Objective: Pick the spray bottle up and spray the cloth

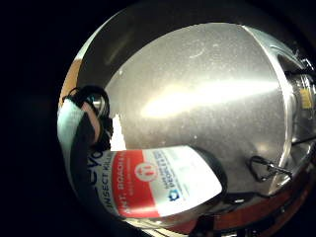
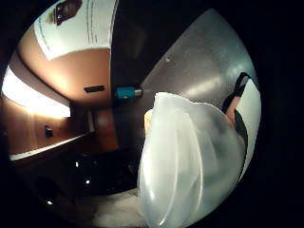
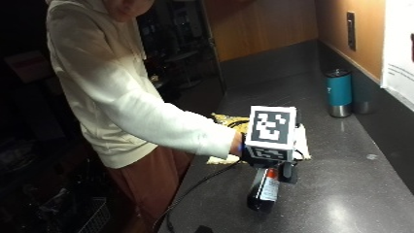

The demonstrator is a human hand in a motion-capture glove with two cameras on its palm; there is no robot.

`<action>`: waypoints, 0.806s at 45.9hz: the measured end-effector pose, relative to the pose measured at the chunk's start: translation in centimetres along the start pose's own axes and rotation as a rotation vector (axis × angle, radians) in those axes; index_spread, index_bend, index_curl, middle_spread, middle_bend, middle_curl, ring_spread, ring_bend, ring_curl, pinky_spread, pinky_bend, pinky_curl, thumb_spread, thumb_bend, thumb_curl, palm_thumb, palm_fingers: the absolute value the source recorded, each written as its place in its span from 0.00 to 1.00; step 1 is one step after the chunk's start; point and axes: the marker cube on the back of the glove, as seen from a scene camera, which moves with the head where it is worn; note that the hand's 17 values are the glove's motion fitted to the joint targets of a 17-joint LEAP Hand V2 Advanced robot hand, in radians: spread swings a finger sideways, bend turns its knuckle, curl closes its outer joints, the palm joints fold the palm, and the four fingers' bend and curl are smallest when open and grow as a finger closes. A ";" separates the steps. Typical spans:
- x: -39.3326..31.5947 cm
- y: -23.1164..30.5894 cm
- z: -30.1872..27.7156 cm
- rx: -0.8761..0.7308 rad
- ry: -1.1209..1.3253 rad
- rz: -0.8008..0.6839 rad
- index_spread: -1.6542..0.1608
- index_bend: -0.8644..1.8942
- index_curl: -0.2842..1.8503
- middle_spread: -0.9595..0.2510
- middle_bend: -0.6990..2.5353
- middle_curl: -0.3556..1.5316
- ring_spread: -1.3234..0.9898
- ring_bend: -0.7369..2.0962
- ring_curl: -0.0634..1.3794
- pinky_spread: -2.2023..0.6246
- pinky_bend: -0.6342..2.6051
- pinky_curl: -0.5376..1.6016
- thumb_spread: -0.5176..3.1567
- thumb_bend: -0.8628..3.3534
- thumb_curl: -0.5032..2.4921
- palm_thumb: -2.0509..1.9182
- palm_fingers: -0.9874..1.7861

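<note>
One gloved right hand (image 3: pixel 268 160) is wrapped around the top of the spray bottle (image 3: pixel 264 190), which hangs tilted below the palm, close over the dark counter (image 3: pixel 349 194). Just behind the hand lies the yellowish cloth (image 3: pixel 223 121); a teal tumbler (image 3: pixel 339 93) stands farther back.

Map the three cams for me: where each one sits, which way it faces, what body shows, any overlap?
Outside view: beside the counter, facing the person; sleeve and gloved right hand gripping the spray bottle; cloth behind.
Little-finger palm view: on the palm, facing the bottle's label and counter; strapped finger at edge.
Thumb palm view: on the palm, facing the bottle's translucent body; finger at edge.
Shared: the teal tumbler shows in the outside and thumb views.
</note>
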 end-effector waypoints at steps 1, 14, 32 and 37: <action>-0.1 0.2 0.0 -0.010 0.023 -0.006 0.85 0.47 0.38 0.73 0.39 0.45 0.50 0.46 0.35 0.71 0.30 0.43 0.20 0.20 0.41 0.76 0.85; -6.0 4.1 1.4 -0.188 0.334 -0.156 0.84 0.47 0.38 0.73 0.40 0.45 0.50 0.46 0.36 0.71 0.30 0.43 0.20 0.20 0.41 0.76 0.85; -15.5 8.7 5.9 -0.399 0.855 -0.279 0.84 0.47 0.38 0.72 0.40 0.45 0.50 0.46 0.36 0.71 0.30 0.43 0.19 0.20 0.42 0.76 0.85; -15.5 9.1 8.1 -0.435 0.955 -0.219 0.84 0.47 0.38 0.72 0.40 0.45 0.50 0.47 0.36 0.71 0.30 0.43 0.19 0.20 0.42 0.75 0.85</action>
